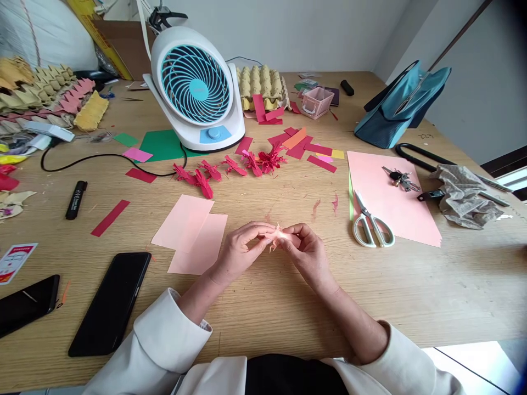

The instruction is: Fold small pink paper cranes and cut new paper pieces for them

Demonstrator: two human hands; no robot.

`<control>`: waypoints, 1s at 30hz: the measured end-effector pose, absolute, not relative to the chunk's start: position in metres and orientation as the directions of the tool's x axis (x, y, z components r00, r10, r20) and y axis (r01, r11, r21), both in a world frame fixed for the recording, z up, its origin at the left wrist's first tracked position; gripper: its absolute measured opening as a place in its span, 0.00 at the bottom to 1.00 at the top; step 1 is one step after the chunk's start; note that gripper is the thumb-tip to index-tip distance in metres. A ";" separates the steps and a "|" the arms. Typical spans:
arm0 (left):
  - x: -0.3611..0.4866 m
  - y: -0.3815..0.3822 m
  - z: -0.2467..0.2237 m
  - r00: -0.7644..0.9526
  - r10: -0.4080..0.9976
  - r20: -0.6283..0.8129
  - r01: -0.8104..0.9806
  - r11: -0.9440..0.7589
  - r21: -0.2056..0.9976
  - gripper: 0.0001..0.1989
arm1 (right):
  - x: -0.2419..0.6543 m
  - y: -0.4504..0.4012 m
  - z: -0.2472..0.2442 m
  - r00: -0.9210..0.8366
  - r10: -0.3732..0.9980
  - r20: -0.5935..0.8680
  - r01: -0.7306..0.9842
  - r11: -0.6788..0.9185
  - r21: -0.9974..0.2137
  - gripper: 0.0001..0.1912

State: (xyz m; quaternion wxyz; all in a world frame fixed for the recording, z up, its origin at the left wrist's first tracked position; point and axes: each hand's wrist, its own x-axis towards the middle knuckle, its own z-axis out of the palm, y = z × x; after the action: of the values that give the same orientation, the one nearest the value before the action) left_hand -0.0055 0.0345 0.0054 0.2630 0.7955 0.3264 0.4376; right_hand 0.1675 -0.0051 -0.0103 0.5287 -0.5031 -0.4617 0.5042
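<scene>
A small light-pink paper piece (pixel 280 235) with thin cut strips at its middle is held just above the table. My left hand (pixel 242 248) pinches its left end, and my right hand (pixel 308 253) pinches its right end. Two pale pink sheets (pixel 183 219) overlap on the table left of my hands. Beyond my hands, several red twisted paper pieces (pixel 233 166) lie in a row, ending at a fuller red cluster (pixel 272 159). To the right, scissors (pixel 373 227) rest partly on a larger pink sheet (pixel 395 211).
A white fan (pixel 197 88) stands at the back. Two black phones (pixel 110 304) and a marker (pixel 76 200) lie left. Egg trays (pixel 263 85), a pink basket (pixel 317 102), a teal bag (pixel 401 107), keys (pixel 403 180) and crumpled paper (pixel 469 195) sit farther back and right.
</scene>
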 end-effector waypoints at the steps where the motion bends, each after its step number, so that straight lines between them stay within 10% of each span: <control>1: -0.006 0.035 0.006 0.411 0.747 0.523 0.285 -0.650 0.705 0.06 | 0.168 -0.005 -0.010 0.063 0.998 -0.006 -0.039 -0.003 -0.999 0.11; 30: -0.018 0.041 0.004 0.483 0.768 0.421 0.277 -0.590 0.758 0.09 | 0.170 -0.008 0.002 -0.027 0.977 0.211 0.354 0.207 -0.912 0.04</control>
State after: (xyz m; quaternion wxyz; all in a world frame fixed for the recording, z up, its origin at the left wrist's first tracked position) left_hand -0.0184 0.0409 0.0040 0.3144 0.8017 0.3256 0.3904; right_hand 0.1703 -0.0075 0.0023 0.4551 -0.5286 -0.6296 0.3422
